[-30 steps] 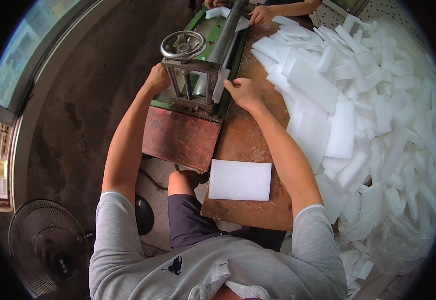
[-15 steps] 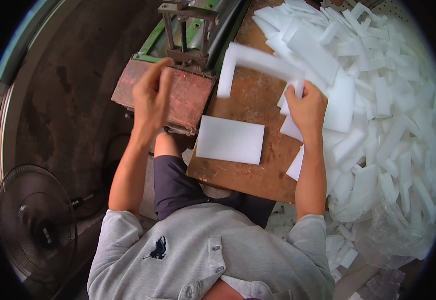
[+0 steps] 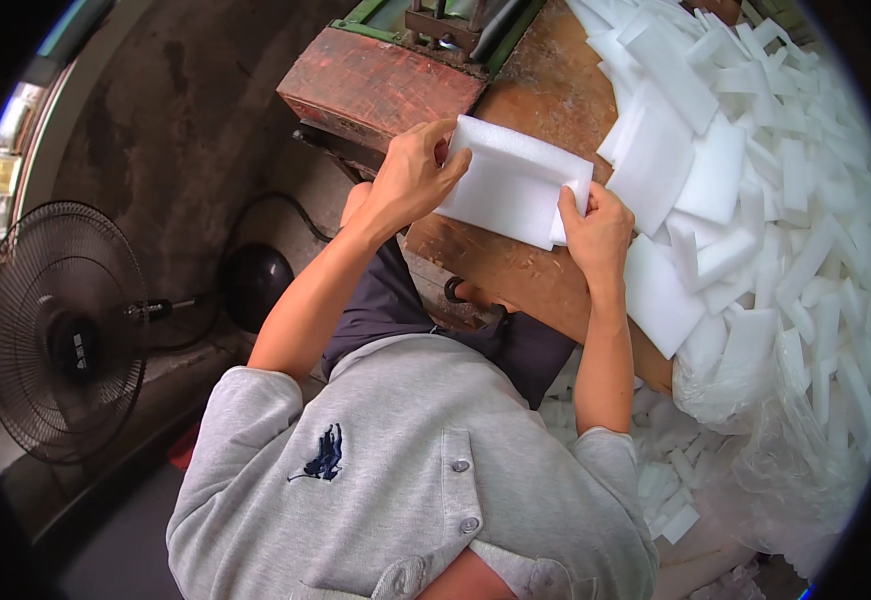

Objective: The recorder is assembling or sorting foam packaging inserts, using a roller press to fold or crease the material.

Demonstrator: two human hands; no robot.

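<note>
Both hands hold a white rectangular foam sheet (image 3: 512, 182) just above the near part of a worn brown wooden worktable (image 3: 531, 85). The left hand (image 3: 411, 178) grips the sheet's left edge, thumb on top and fingers curled beneath. The right hand (image 3: 596, 228) pinches the lower right corner, where a second layer of foam shows, its fingers pressed close together around the edge. To the right, touching the table, lies a big heap of white foam pieces (image 3: 756, 190), flat rectangles and narrow strips, spilling down onto a clear plastic bag (image 3: 786, 440). At the top of the table stands a green machine (image 3: 446, 20) with a rust-red metal plate (image 3: 376, 85) jutting towards the person. On the floor at the left stands a black fan (image 3: 61, 330) in a round wire cage, beside a dark round object (image 3: 256, 282).
</note>
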